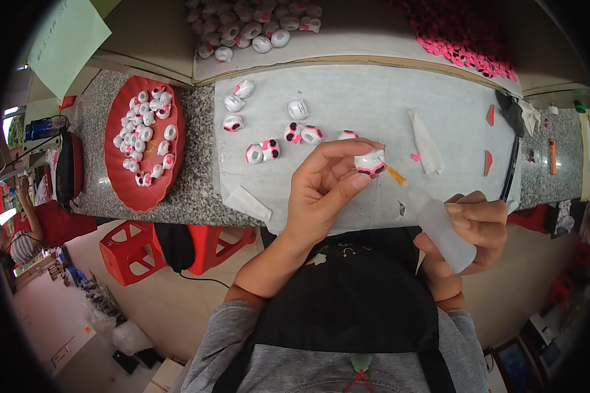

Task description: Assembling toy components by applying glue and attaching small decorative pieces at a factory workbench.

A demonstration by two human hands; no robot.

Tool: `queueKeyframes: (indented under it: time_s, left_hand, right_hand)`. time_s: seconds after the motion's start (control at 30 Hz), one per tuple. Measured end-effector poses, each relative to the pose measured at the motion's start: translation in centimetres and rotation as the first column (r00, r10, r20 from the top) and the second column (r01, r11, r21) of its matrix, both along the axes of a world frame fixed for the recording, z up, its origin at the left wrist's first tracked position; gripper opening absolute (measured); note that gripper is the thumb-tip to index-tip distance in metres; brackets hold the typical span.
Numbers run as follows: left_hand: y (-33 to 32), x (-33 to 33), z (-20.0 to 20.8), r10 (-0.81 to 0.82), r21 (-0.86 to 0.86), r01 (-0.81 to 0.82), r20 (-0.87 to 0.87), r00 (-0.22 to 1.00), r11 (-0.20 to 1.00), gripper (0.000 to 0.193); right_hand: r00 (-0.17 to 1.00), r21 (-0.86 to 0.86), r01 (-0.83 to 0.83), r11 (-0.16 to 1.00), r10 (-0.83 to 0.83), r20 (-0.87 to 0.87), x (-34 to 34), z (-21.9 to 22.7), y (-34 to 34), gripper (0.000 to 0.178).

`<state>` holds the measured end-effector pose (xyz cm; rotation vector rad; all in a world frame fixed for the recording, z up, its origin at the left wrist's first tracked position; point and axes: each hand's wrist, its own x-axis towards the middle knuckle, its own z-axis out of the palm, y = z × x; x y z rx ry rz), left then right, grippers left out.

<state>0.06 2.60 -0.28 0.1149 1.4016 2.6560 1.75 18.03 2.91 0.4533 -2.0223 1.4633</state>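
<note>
Over the white work sheet point(367, 216), my left hand point(321, 183) pinches a small white rounded piece with pink and black trim point(371, 164) between thumb and fingers. My right hand point(478, 229) is wrapped round a translucent squeeze bottle point(444, 232), tilted toward the piece. Its orange needle nozzle point(396, 175) points at the trimmed side; I cannot tell whether the fine tip touches. Behind my left hand lie several similar pieces, among them a pink-and-black trimmed pair point(303, 133) and a plain white one point(297, 109).
A red scalloped tray point(154, 193) of white pieces stands at left. On the shelf behind are a heap of white pieces point(249, 29) and pink-and-black parts point(465, 39). Folded white paper point(427, 144) lies right of centre. Red stools point(131, 252) stand below; a person point(23, 239) is far left.
</note>
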Motion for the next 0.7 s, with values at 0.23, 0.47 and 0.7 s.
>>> queueKeyframes:
  time_s: [0.23,0.47,0.7]
  left_hand:
    - [0.0,0.1,0.2,0.021,-0.027,-0.021,0.004,1.0,0.999,0.028]
    - [-0.1,0.0,-0.2,0.068,-0.094,-0.074,-0.067,0.995,0.993,0.025]
    - [-0.4,-0.2,-0.7,0.025,-0.044,-0.032,-0.155,0.988,0.999,0.024]
  right_hand:
    - [0.997,0.034,-0.065,0.997,0.064,0.035,-0.4,0.5,0.2,0.04]
    - [0.988,-0.047,-0.097,0.994,0.102,0.119,-0.1,1.0,0.4,0.045]
    - [0.995,0.054,-0.096,0.994,0.094,0.043,-0.3,0.7,0.2,0.04]
